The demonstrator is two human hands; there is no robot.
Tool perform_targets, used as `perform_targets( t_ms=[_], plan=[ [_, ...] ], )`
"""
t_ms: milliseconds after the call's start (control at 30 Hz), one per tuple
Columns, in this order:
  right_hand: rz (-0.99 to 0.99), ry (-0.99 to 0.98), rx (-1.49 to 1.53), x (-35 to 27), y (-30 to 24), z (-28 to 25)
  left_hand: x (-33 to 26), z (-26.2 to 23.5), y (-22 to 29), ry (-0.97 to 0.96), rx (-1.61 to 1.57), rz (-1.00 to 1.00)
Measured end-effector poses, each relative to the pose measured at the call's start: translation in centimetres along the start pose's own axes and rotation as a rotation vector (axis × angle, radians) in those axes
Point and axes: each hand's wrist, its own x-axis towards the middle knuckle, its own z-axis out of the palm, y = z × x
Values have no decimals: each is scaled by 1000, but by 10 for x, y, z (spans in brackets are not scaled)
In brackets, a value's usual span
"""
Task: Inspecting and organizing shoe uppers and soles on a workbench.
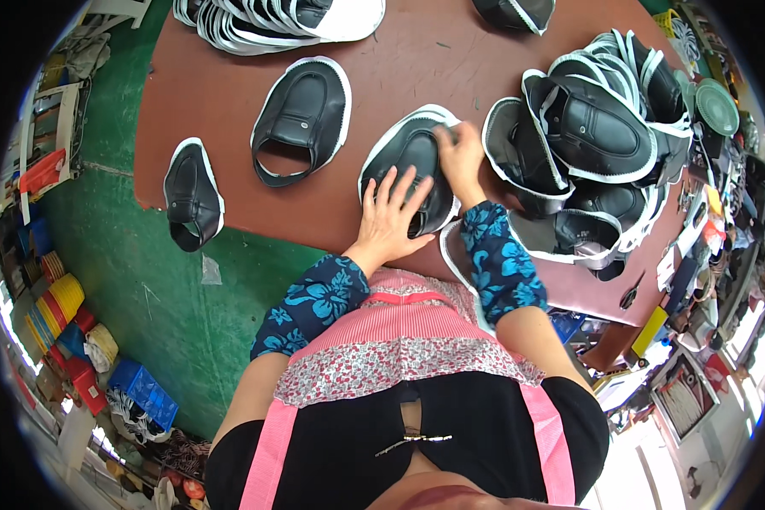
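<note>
A black shoe upper with a white lining edge (410, 146) lies on the brown table in front of me, toe pointing away. Spread across its near left part, my left hand (389, 217) rests flat with the fingers apart. My right hand (462, 160) is at the upper's right side near the toe, its fingers bent and closed on the edge; the fingertips are slightly blurred. To the left lie a second black upper (302, 110) and, by the table's edge, a narrower-looking one (193, 191).
A heap of black uppers (599, 127) stands close to my right hand. Several stacked uppers (272, 21) lie at the far left, another (518, 12) at the far edge. Black scissors (629, 295) lie at the brown table's (229, 127) right end. Blue crates (144, 391) stand on the green floor.
</note>
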Motion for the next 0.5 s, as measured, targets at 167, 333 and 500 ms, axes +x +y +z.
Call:
perform_targets(
  t_ms=[167,333,500],
  plan=[
    [71,-11,107,-33,-11,-58,-66,0,-4,332,-53,54],
    [639,-124,612,-110,-10,-87,-74,-7,14,197,-10,36],
    [771,-130,764,-148,1,-92,-78,-78,16,427,-27,111]
  ],
)
